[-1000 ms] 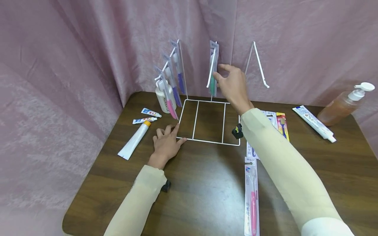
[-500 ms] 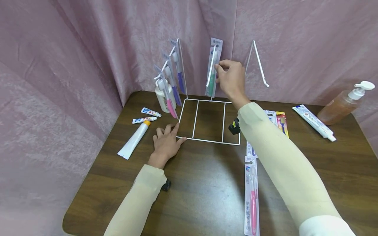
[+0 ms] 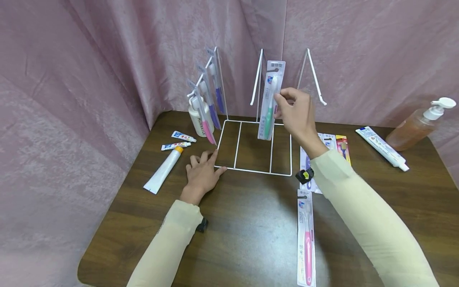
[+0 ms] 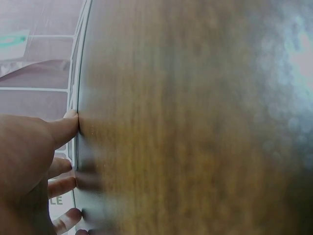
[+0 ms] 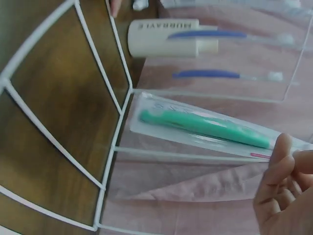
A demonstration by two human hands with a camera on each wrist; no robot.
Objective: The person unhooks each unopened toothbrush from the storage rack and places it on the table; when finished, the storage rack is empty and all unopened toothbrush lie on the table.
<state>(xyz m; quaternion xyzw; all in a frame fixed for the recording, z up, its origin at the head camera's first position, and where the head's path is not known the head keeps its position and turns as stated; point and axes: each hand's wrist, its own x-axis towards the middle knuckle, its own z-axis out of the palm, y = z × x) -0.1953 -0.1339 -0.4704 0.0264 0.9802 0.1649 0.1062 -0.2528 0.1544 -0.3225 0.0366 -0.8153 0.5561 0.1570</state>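
My right hand pinches the right edge of a packaged toothbrush with a green handle, upright in front of the middle hook of a white wire rack and apart from it. In the right wrist view, the green handle shows through clear plastic. My left hand rests at the rack's front left corner, fingers spread and touching the base wire; the left wrist view shows the thumb against that wire. Three packaged toothbrushes hang from the left hook. The right hook carries nothing.
A white bottle stands behind the left hook. At left lie two small toothpaste tubes and a larger white tube. At right are packaged toothbrushes, a toothpaste tube and a pump bottle.
My right hand has taken hold of the green toothbrush pack and drawn it off the middle hook, forward and slightly right. The left hand stays in place.
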